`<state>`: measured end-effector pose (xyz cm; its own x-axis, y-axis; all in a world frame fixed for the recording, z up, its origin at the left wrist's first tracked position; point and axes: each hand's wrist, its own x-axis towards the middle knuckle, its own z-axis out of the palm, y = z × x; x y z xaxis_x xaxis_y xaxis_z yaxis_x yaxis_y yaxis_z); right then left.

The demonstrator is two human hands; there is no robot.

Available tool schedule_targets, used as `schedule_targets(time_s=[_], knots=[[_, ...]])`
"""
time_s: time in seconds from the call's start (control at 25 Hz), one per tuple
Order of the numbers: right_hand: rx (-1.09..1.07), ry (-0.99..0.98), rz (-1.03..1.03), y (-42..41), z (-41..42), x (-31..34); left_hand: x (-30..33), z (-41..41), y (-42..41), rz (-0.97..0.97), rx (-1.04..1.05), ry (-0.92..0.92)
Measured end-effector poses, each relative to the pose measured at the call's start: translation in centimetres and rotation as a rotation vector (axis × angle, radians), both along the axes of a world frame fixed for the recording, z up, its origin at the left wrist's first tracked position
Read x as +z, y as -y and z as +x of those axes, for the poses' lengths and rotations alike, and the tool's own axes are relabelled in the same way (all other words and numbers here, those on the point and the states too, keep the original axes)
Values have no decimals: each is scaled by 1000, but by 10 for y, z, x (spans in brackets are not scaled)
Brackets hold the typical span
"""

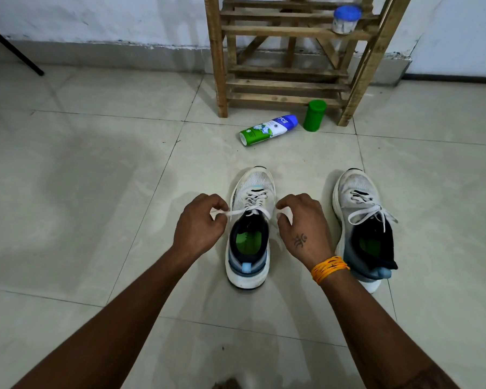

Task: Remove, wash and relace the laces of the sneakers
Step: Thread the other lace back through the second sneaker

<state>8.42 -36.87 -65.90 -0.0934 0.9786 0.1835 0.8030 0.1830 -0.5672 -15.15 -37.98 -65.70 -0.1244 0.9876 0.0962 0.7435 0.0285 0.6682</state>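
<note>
**Lace ends held out on the near sneaker; unlacing not yet begun**

The left hand point(199, 223) pinches one end of the white lace point(240, 211) between thumb and curled fingers, drawing it out sideways. The right hand point(302, 223) has its fingers curled over the other end, which appears pinched at the fingertips. Both hands sit either side of the laced sneaker point(250, 228), level with its top eyelets. In my judgement the ends are held apart and taut to free them from the eyelets; the crossings below remain threaded.

The second sneaker point(364, 228) stands just right of the first, toe pointing the same way, its lace tied in a loose bow and untouched. An orange wristband point(329, 268) circles the right wrist.

Beyond the laced sneaker's toe lies one spray bottle point(268, 130) on its side, with one green container point(314, 115) upright further right. Behind these stands one wooden rack point(289, 85), bearing one blue-lidded jar point(346, 19).

Count: two sneakers, two laces, both still fitted.
</note>
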Motion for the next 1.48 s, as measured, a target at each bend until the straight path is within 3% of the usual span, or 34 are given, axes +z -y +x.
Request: schedule_targets(time_s=[0.12, 0.2, 0.28, 0.6, 0.68, 0.84, 1.08, 1.48], knots=[[-252, -123, -172, 1, -5, 8, 11, 12, -5, -147, 171, -9], [-315, -409, -499, 3, -13, 14, 15, 21, -11, -431, 246, 175], [-357, -601, -722, 6, -22, 16, 16, 27, -16, -580, 258, 298], [-446, -852, -868, -10, -32, 30, 22, 30, -21, -407, 264, 445], [-443, -941, -804, -14, -32, 36, 27, 32, -21, -368, 269, 629], [-425, -1353, -762, -20, -26, 44, 42, 27, -23, -274, 322, 1088], [-384, -1283, -737, -13, -25, 57, 65, 23, -20, -436, 294, 1195], [-95, -1062, -476, -22, -37, 131, 134, 29, -31, -195, 79, 754]])
